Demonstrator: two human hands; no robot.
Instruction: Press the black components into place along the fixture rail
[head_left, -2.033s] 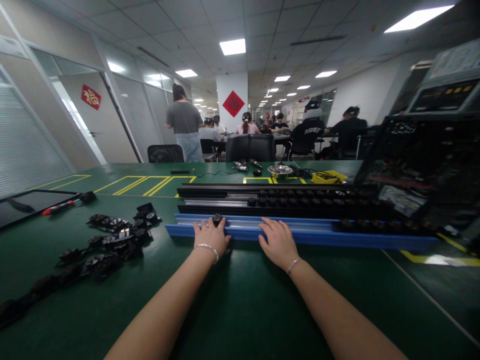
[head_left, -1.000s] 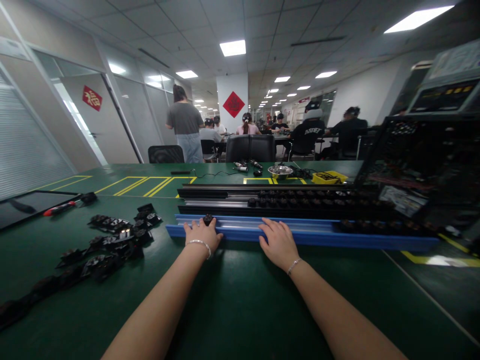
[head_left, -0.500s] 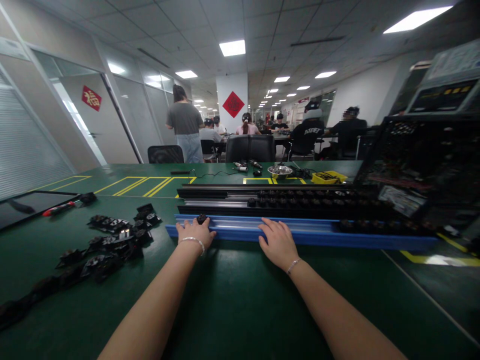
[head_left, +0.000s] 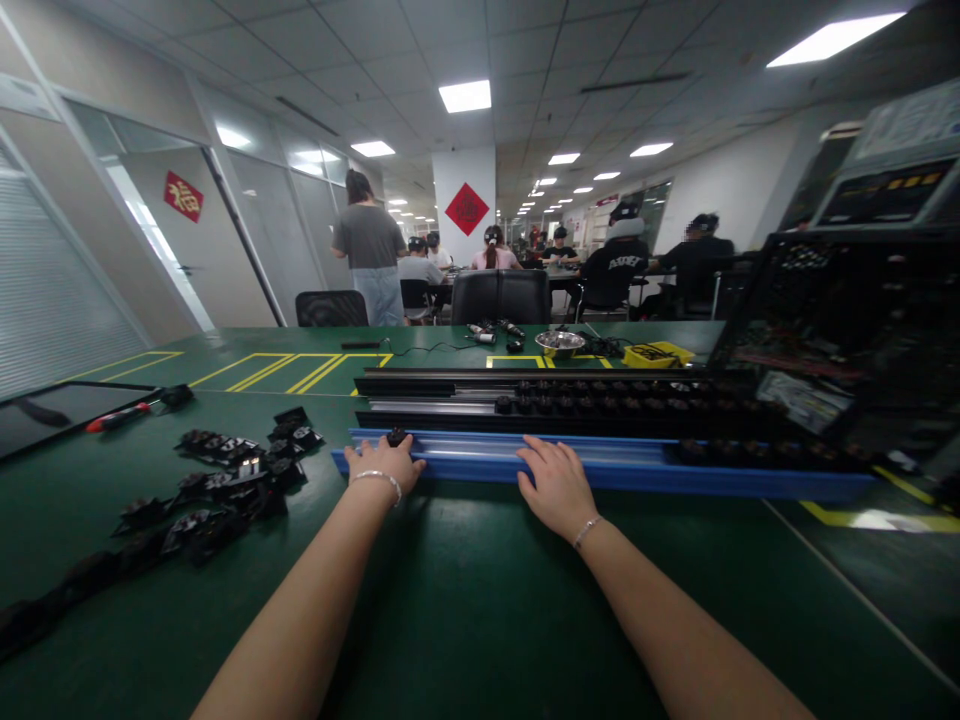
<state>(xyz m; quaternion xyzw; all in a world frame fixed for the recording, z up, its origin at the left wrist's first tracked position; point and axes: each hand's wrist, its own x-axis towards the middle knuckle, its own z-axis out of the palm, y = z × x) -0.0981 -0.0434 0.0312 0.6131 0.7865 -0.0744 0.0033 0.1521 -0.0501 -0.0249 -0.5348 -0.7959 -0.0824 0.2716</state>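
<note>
A long blue rail lies across the green table in front of me, with a shiny channel along its top. My left hand is at the rail's left end, its fingers closed about a small black part in the channel; the fingers partly hide it. My right hand lies over the front edge of the rail near its middle, fingers stretched out and holding nothing. Several black parts sit in a row in the rail's right portion.
Behind the blue rail lie black rails, also holding black parts. Loose black parts and a red-handled screwdriver lie on the left. Farther back are a metal bowl and a yellow tray. Several people are across the room.
My left hand has shifted slightly left along the rail, and the small black part has moved left with it. My right hand has stayed in place.
</note>
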